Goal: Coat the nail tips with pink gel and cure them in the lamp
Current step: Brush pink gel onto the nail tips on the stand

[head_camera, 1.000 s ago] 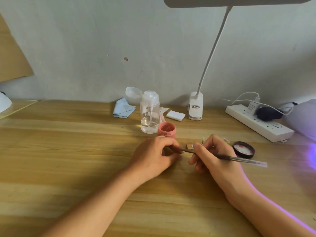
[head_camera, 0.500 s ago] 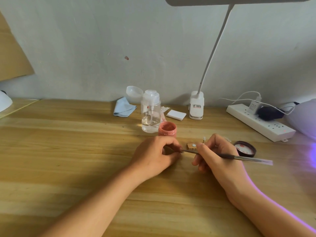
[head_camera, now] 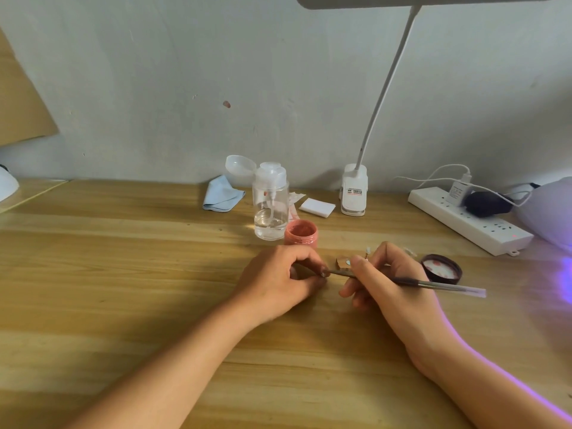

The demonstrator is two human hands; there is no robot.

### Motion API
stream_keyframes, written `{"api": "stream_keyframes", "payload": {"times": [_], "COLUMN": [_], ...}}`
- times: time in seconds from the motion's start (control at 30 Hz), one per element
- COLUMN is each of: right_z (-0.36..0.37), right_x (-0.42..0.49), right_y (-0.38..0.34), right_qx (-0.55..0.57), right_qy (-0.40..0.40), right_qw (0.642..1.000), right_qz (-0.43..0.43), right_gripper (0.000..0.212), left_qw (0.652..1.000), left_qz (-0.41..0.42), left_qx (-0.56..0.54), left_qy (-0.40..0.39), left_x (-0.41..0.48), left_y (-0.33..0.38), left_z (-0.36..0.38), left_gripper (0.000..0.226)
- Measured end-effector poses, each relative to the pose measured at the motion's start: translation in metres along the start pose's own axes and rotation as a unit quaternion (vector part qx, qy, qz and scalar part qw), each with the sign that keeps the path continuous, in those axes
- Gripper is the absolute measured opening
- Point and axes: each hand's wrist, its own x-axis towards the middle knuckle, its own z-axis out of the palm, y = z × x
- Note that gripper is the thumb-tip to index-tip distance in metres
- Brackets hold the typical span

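Honestly, nothing here is actually readable. The white clip base of the desk lamp (head_camera: 354, 193) has a sticker with a reddish line on top and a few rows of tiny dark print under it, way too small to make out. The charger plug (head_camera: 457, 193) in the power strip (head_camera: 483, 230) has grey print on its face. Same story, just blur.

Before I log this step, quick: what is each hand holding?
Left hand: curled, pinching a small nail tip, mostly hidden.
Right hand: holding the brush like a pen.
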Motion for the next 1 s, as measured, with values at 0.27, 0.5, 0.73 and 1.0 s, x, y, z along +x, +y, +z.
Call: {"api": "stream_keyframes", "payload": {"times": [0.27, 0.5, 0.73, 1.0], "right_z": [0.0007, 0.0003, 0.0001, -0.0009], "right_x": [-0.0005, 0.0000, 0.0004, 0.0000], "right_y": [-0.0005, -0.0008, 0.0000, -0.0011], "right_qx": [-0.011, -0.008, 0.000, 0.028], "right_qy": [0.004, 0.020, 0.028, 0.017], "right_qw": [1.000, 1.000, 1.000, 0.999], "right_qz": [0.004, 0.005, 0.007, 0.010], "right_gripper": [0.024, 0.021, 0.023, 0.025], "left_qw": [1.000, 1.000, 1.000, 1.000], "left_qz": [-0.004, -0.005, -0.003, -0.006], "left_qx": [-0.018, -0.016, -0.017, -0.025], "left_qy": [0.001, 0.002, 0.004, 0.006], "left_x": [0.0001, -0.0003, -0.0001, 0.0002], "left_y": [0.0000, -0.0003, -0.0001, -0.0013], "left_z": [0.0007, 0.0010, 0.0008, 0.0007], "left_gripper": [0.030, 0.028, 0.029, 0.023]}}
